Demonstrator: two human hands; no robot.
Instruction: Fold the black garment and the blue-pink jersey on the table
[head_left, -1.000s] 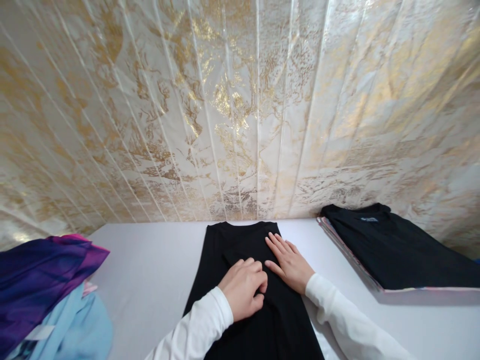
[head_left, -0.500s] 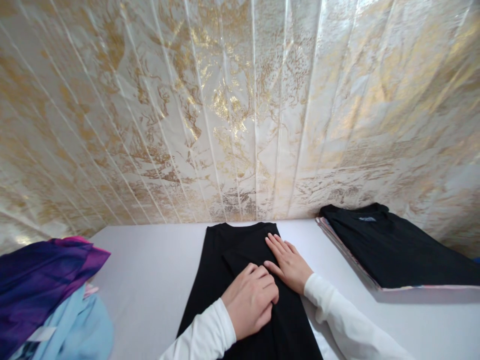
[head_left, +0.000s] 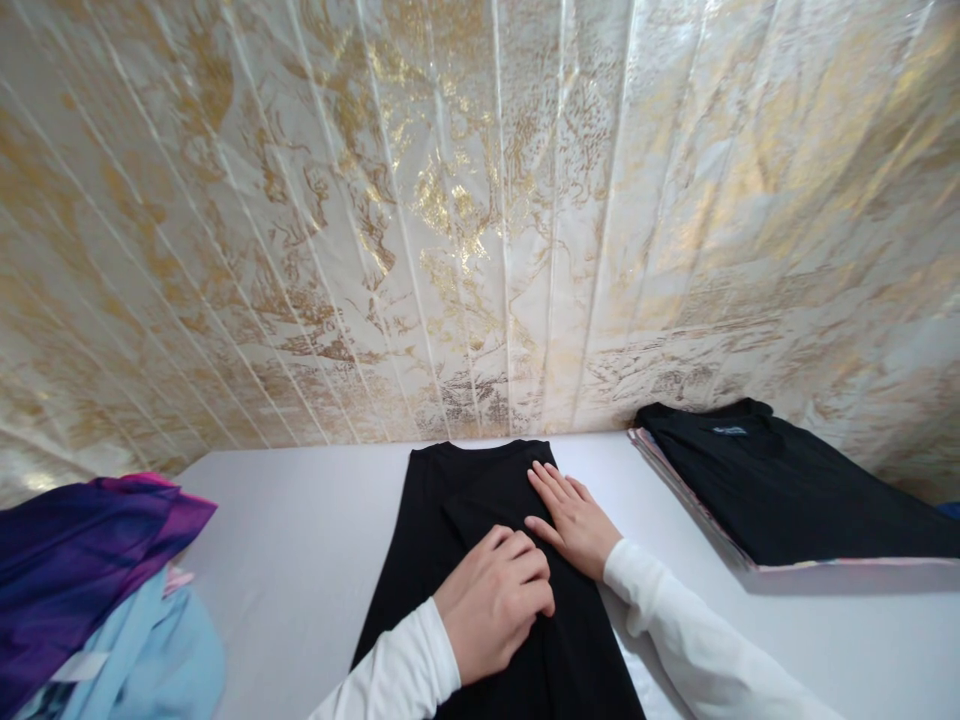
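Left grip (head_left: 495,600) curls on a fold of the soft, limp black garment (head_left: 480,490); right grip (head_left: 574,520) beside it presses flat, holding nothing.

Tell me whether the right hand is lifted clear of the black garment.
No: the right hand lies flat, fingers spread, on the black garment, beside the curled left hand.
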